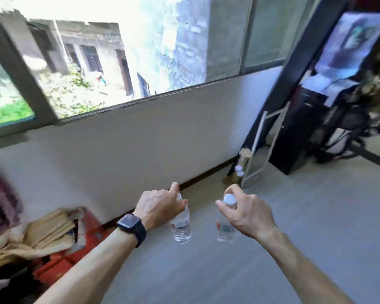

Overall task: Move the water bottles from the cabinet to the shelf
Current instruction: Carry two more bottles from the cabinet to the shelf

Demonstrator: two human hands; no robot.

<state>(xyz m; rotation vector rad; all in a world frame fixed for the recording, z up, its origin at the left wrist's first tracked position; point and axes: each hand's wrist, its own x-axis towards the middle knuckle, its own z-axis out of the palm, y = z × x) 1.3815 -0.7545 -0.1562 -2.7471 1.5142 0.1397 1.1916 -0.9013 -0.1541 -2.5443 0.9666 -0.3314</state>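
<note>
The left hand [160, 207], a dark watch [130, 222] on its wrist, curls its fingers round the neck of a clear water bottle [181, 227], covering most of its cap. The right hand [248, 213] grips a second water bottle [225, 229] just under the white cap [229, 199] with thumb and curled fingers. Both bottles hang upright and apart from each other in front of the white wall [140, 139], the left one nearer to it. Folded cloths [53, 227] lie at the foot of that wall.
</note>
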